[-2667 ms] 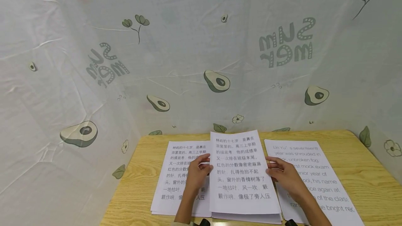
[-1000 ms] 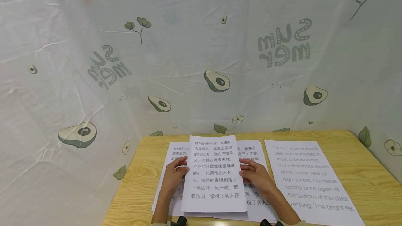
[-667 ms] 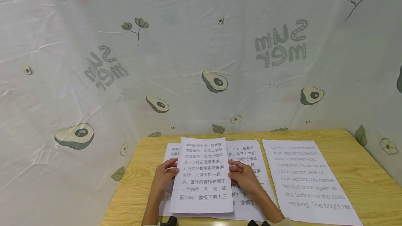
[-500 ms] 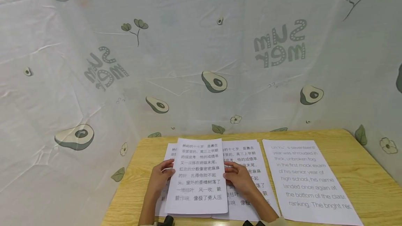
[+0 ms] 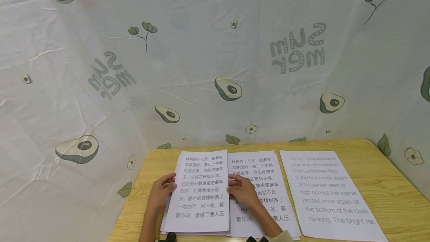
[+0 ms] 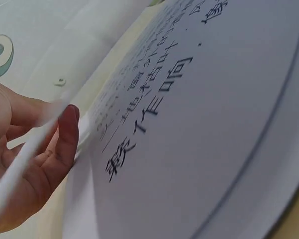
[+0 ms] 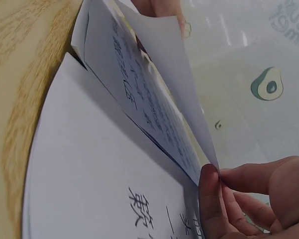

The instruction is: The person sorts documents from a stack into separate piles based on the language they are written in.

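Observation:
A white sheet printed with Chinese characters [image 5: 201,193] is held by its two side edges over the left paper stack, covering most of it in the head view. My left hand [image 5: 160,193] pinches the sheet's left edge. On the opposite edge my right hand [image 5: 244,193] pinches it between thumb and fingers. The right wrist view shows the sheet [image 7: 171,59] raised at a slant above the printed page [image 7: 124,94] of the left stack. Beneath my right hand and forearm lies the middle stack [image 5: 265,156], with the same text on its top page.
To the right lies a paper with English text [image 5: 329,201], apart from the middle stack. All the papers rest on a wooden table [image 5: 362,160]. A pale curtain with avocado prints [image 5: 228,89] hangs behind and along the sides.
Both hands have carried the sheet leftward from over the middle stack to over the left stack, and it now lines up closely with that stack. The middle stack's page has come into view.

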A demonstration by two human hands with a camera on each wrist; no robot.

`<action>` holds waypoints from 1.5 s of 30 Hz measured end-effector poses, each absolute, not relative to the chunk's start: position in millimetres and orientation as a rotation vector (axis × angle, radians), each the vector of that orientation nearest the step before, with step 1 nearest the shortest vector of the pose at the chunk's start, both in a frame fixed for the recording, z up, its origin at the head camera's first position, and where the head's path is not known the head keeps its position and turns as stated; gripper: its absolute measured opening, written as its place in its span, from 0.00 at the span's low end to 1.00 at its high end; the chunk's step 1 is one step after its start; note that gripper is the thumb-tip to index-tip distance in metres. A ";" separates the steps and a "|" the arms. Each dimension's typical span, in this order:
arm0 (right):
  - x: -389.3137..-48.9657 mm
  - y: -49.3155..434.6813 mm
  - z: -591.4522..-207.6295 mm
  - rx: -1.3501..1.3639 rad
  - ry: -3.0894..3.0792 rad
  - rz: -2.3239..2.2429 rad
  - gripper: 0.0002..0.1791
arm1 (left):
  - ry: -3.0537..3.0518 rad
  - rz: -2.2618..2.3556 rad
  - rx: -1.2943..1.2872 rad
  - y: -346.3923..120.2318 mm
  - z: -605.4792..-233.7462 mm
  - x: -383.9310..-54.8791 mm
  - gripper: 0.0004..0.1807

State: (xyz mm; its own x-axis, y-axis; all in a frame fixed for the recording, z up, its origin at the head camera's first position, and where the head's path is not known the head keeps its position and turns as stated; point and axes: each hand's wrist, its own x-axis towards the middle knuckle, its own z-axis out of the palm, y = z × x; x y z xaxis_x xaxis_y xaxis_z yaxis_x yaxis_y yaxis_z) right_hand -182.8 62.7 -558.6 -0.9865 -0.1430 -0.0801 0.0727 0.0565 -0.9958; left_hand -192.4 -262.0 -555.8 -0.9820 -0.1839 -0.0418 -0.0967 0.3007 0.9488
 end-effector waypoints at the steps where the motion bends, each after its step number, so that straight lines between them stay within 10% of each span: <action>1: -182.3 60.9 -557.8 -0.074 2.163 -2.053 0.30 | -2.475 -1.783 0.271 -263.4 -556.0 -191.9 0.24; 45: -179.5 80.1 -543.8 -0.022 2.503 -1.902 0.19 | -2.524 -1.556 0.335 -260.4 -537.5 -185.0 0.22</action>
State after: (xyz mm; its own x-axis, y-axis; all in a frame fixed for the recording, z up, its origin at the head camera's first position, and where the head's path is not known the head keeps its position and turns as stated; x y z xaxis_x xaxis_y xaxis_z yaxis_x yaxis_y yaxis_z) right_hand -179.5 80.1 -543.8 -0.9999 -0.0098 0.0102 -0.0124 0.2682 -0.9633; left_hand -185.0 -260.4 -537.5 -0.9626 -0.2706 0.0161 -0.1071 0.4345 0.8943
